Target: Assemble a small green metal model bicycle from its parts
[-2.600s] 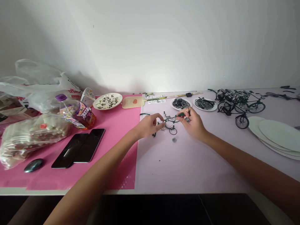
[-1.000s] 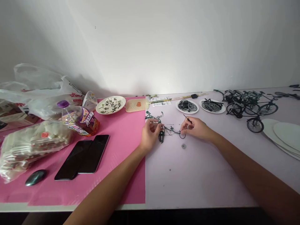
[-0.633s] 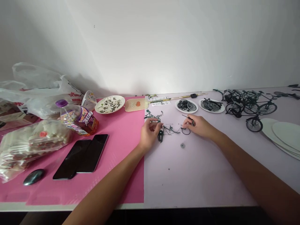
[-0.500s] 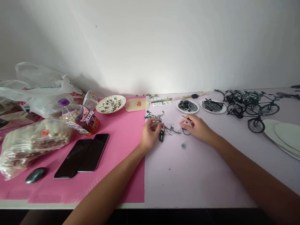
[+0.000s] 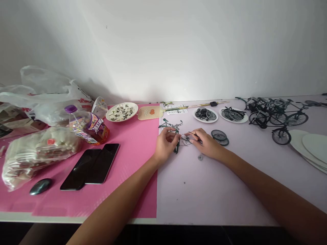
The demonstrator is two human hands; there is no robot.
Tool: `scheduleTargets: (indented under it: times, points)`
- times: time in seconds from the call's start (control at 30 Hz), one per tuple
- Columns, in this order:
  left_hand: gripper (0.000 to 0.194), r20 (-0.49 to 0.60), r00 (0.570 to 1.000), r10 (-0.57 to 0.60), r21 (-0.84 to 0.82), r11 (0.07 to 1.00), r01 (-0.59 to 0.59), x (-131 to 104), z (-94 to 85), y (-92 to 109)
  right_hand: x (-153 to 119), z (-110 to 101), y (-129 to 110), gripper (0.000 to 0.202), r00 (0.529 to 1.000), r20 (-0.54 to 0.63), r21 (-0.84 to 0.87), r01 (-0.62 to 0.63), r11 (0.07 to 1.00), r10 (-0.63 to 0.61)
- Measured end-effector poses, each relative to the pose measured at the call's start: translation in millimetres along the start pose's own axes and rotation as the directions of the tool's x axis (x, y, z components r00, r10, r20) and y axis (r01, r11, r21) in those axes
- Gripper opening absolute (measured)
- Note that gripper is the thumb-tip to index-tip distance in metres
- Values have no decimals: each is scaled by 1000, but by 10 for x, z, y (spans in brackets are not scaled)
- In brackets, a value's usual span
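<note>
My left hand (image 5: 166, 142) pinches a small dark green bicycle part (image 5: 176, 147) near the border of the pink and pale surfaces. Close to its right, my right hand (image 5: 203, 141) holds a thin dark rod (image 5: 193, 134) between thumb and fingers, its tip near the left fingertips. A green model bicycle frame (image 5: 165, 123) lies just beyond the left hand. Small thin parts (image 5: 184, 141) lie between the hands. Two spoked wheels (image 5: 219, 135) rest beside the right hand, and a small grey disc (image 5: 200, 158) lies nearer the front.
Plates of dark bicycle parts (image 5: 205, 115) and white pieces (image 5: 122, 112) stand at the back. Model bicycles (image 5: 277, 112) and stacked white plates (image 5: 315, 144) are on the right. Two phones (image 5: 89, 166), a mouse (image 5: 41, 186), a bottle (image 5: 88, 126) and plastic bags (image 5: 42, 149) are on the left.
My right hand has moved left with the rod, close to the left hand. Two wheels it had been covering now show. My left hand keeps its pinch.
</note>
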State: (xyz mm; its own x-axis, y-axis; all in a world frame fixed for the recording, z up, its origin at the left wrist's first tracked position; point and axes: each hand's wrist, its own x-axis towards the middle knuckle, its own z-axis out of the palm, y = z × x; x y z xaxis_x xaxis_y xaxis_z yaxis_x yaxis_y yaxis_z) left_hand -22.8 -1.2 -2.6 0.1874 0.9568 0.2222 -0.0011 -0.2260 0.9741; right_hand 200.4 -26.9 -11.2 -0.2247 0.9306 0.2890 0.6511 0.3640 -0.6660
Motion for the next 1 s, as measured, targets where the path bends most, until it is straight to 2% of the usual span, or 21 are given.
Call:
scheduleTargets:
  times: [0.23,0.4,0.5,0.67,0.77,1.0]
  points:
    - [38,36,999,-7,-30,1000,8,-23,20,31,38,45,75,28,996,-84,23,22,999,-20]
    - [43,43,998,-41,-88,995,44,-28,25,16,59,33,42,33,981,-194,66,12,998,1]
    - [43,53,996,-68,-101,992,73,-21,24,2,46,15,-15,40,945,-327,52,49,997,-29]
    - [43,55,993,-104,-90,990,109,-32,29,25,0,35,-131,51,844,-533,109,144,984,-65]
    - [45,70,992,-108,-62,992,112,-53,41,38,-24,62,-208,55,828,-549,89,191,978,-112]
    - [41,105,993,-47,8,999,46,-81,77,-16,-46,117,-291,50,846,-502,36,229,973,-181]
